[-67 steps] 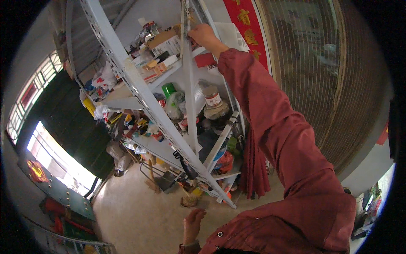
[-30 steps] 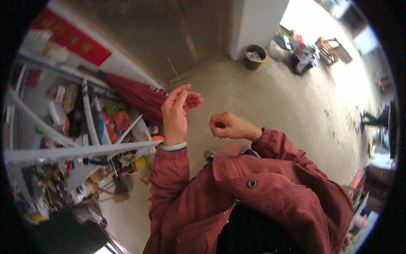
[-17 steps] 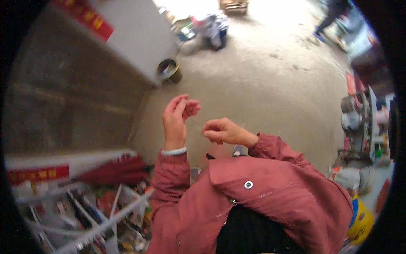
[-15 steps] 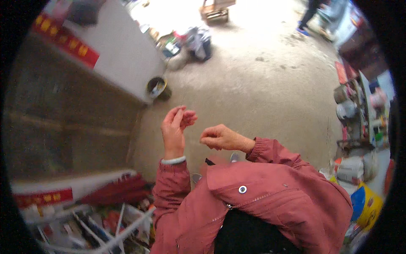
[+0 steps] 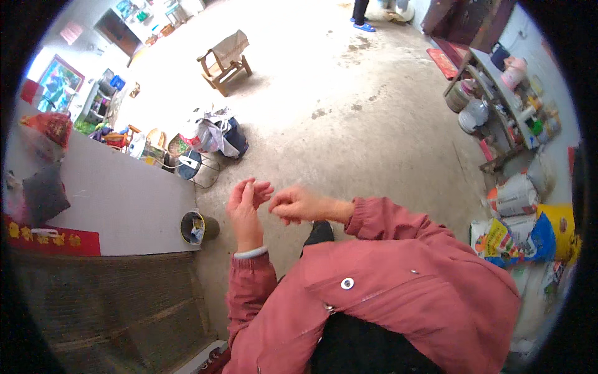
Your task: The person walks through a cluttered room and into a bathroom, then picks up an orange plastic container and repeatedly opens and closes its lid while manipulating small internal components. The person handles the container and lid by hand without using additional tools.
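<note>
My left hand [image 5: 246, 209] is raised in front of my body, its thumb pressed near the forefinger and the other fingers loosely bent. Close on its right, my right hand [image 5: 300, 204] is curled with the fingertips together, pointing at the left hand. A small gap lies between the two hands. Anything in either pinch is too small or hidden to make out. Red jacket sleeves [image 5: 393, 218] cover both forearms, and a pale band [image 5: 250, 253] circles the left wrist.
A bin [image 5: 213, 227] stands by the white partition [image 5: 134, 202] at left. Ahead are a stuffed bag [image 5: 232, 137] and a wooden chair [image 5: 225, 65]. Shelves [image 5: 492, 81] and colourful sacks [image 5: 557, 227] line the right wall. Another person's feet [image 5: 364, 26] show far off.
The view has moved forward and turned right, bringing the chair, bag and bin lower and leftward. Both hands stay raised, now nearer each other. My foot has stepped forward.
</note>
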A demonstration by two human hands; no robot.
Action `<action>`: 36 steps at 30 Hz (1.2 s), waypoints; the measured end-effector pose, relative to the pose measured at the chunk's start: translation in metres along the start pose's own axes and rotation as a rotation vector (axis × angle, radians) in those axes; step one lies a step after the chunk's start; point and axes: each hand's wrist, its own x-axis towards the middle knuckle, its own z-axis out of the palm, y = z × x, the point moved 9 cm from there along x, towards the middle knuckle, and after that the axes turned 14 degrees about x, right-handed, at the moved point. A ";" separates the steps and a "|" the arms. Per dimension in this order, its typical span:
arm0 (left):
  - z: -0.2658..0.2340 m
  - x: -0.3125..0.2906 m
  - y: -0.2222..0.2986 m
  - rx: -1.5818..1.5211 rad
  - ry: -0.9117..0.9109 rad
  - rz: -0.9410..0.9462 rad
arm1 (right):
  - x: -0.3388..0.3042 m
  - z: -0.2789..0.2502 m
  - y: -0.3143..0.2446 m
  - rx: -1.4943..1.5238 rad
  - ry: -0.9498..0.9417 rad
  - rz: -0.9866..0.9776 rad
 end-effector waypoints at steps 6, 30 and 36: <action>0.043 0.165 -0.015 -0.204 -0.129 -0.167 | 0.083 -0.117 -0.080 0.128 0.072 -0.073; 0.269 0.736 0.067 -0.349 -0.217 -0.093 | 0.420 -0.570 -0.383 0.077 0.329 -0.542; 0.287 0.894 0.083 -0.145 -0.195 0.049 | 0.549 -0.660 -0.414 0.089 0.343 -0.445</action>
